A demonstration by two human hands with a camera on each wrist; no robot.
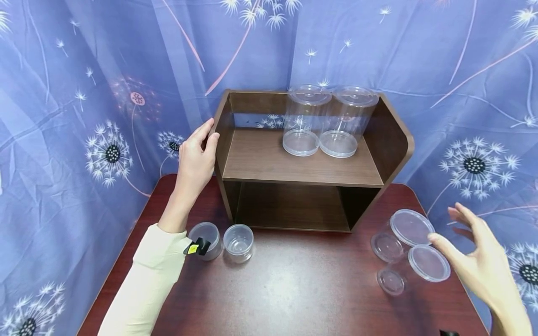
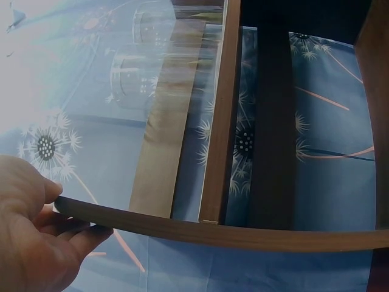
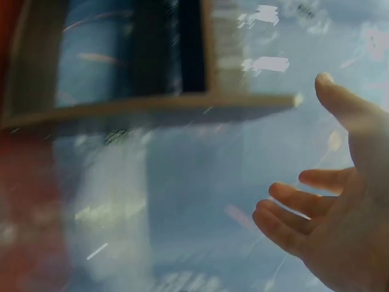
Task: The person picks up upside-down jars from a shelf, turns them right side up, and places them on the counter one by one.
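Two tall jars (image 1: 307, 119): clear, lidded, upright side by side on the upper board (image 1: 260, 156), nearer its right end.
Shelf unit (image 1: 302, 183): brown wood, near the back edge of the tabletop (image 1: 277, 294), with a second compartment below the upper board.
Left hand (image 1: 196, 156): pinches the front end of the unit's left side panel (image 1: 226, 135), thumb on one face and fingers on the other, so the gap is only the panel's thickness.
Right hand (image 1: 481, 266): fingers and thumb spread wide, gripping nothing; near the tabletop's right edge. The thumb tip overlaps the larger jar's lid in the head view; whether they touch, I cannot tell.
Larger jar (image 1: 401, 235): clear, lidded, by the right edge, towards the back right corner.
Smaller jar (image 1: 414, 270): clear, lidded, just beside it, nearer the front edge.
Small cups: left cup (image 1: 205, 231) and right cup (image 1: 238, 242), clear, close together near the unit's left front corner; a black clip (image 1: 203, 247) on the pale sleeve (image 1: 147, 275) partly hides the left one.
Curtain (image 1: 260, 56): blue, dandelion-printed, beyond the back edge.
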